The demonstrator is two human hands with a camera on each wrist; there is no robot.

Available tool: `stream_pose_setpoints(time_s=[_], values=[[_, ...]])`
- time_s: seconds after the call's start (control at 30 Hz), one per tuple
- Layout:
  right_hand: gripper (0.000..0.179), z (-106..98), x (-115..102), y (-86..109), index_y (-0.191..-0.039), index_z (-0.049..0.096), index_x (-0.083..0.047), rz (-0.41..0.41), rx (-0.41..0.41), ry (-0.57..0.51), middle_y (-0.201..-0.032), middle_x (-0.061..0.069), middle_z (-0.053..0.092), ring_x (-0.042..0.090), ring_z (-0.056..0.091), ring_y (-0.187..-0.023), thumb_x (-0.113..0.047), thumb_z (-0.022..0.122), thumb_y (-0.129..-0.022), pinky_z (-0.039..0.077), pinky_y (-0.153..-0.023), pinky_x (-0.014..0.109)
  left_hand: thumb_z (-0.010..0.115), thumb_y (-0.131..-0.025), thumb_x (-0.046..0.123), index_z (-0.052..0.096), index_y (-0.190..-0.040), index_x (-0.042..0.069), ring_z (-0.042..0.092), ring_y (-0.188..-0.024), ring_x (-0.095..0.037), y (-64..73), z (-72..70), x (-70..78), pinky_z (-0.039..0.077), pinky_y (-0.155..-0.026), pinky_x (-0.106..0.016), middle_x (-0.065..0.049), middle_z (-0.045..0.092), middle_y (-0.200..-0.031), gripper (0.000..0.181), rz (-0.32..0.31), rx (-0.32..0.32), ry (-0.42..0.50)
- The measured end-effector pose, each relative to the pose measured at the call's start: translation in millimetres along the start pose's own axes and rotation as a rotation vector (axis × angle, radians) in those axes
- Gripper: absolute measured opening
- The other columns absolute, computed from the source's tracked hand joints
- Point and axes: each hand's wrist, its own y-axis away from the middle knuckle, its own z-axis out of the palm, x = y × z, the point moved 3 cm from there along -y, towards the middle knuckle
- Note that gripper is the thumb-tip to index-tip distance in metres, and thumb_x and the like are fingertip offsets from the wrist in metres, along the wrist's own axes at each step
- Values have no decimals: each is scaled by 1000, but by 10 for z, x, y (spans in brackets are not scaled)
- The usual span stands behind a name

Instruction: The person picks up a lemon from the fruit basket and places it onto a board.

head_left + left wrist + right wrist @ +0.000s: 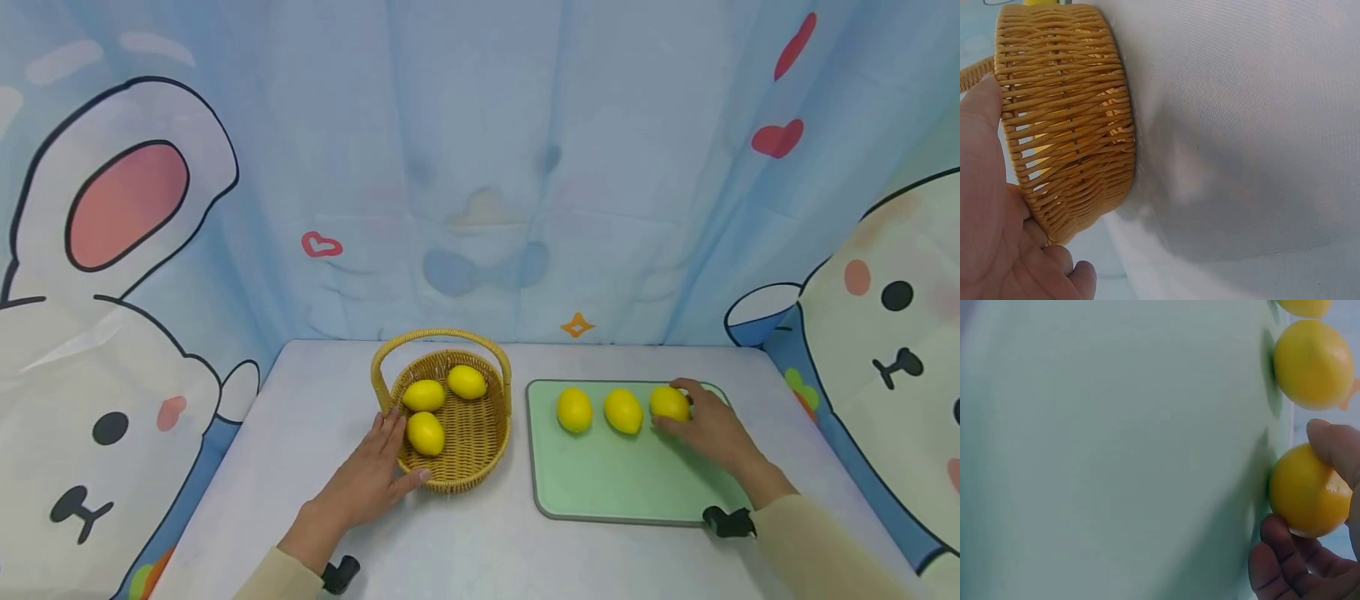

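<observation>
My left hand [365, 478] rests against the left side of a round wicker basket [480, 458], fingers fairly straight, thumb at the front rim. The left wrist view shows the basket's woven wall [1069, 119] close up, with the thumb touching its rim. Inside the basket lie three yellow lemons [425, 433]. On a green board [600, 483], my right hand [712, 429] holds the rightmost lemon [1307, 494] between thumb and fingers. To its left, a second lemon [623, 412] and a third lemon [574, 410] sit in a row along the board's far part.
The basket's tall arched handle [442, 333] rises over its back half. Board and basket stand side by side on a white table [300, 400] with a narrow strip between them. A blue cartoon-printed curtain [480, 167] hangs behind the table's far edge.
</observation>
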Motion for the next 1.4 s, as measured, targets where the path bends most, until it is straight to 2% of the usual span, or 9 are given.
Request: stream_pose_setpoints(time_s=[0.17, 0.3, 0.43, 0.6, 0.77, 1.03, 1.4], values=[[93, -3, 3, 36, -154, 38, 3, 12, 21, -9, -143, 43, 44, 56, 52, -119, -55, 77, -94, 48, -95, 73, 50, -102, 71, 17, -168, 2, 4, -164, -37, 5, 5, -8, 21, -131, -54, -15, 6, -178, 101, -7, -4, -1], [92, -10, -50, 45, -159, 36, -2, -35, -27, -10, -151, 41, 38, 56, 47, -128, -53, 77, -94, 43, -100, 76, 52, -103, 68, 18, -168, 1, 4, -164, -37, 6, 12, -13, 21, -131, -55, -15, 7, -178, 99, -12, -5, 11], [88, -21, -85, 54, -159, 38, -2, -61, -48, -12, -151, 39, 40, 56, 48, -129, -50, 76, -96, 43, -101, 76, 54, -103, 67, 19, -168, 1, 5, -164, -37, 7, 13, -11, 22, -131, -55, -16, 8, -178, 99, -11, -1, 19], [88, -43, -72, 58, -155, 39, -1, -33, -32, -11, -145, 41, 43, 56, 52, -122, -49, 78, -94, 46, -97, 75, 54, -103, 67, 19, -168, 1, 5, -164, -37, 9, 13, -10, 22, -131, -55, -16, 8, -178, 99, -4, 5, 19], [88, -49, -50, 36, -156, 37, -1, -9, -45, -7, -148, 41, 40, 56, 50, -124, -47, 78, -94, 44, -100, 78, 54, -103, 66, 19, -168, 1, 5, -164, -37, 10, 13, -12, 22, -131, -55, -16, 8, -178, 98, -8, 1, 15], [85, -82, -14, 32, -153, 36, 3, 34, -38, 6, -141, 41, 43, 53, 52, -115, -39, 79, -94, 46, -98, 75, 52, -103, 69, 17, -168, 2, 4, -164, -36, 0, 14, -16, 22, -131, -54, -15, 7, -178, 100, 0, 1, 15], [92, -77, 15, 2, -157, 35, -2, 17, -61, 22, -148, 43, 37, 57, 50, -122, -49, 80, -92, 44, -98, 79, 51, -102, 71, 18, -168, 1, 5, -164, -37, -3, 10, -18, 23, -131, -54, -17, 9, -177, 102, 11, 13, 14]])
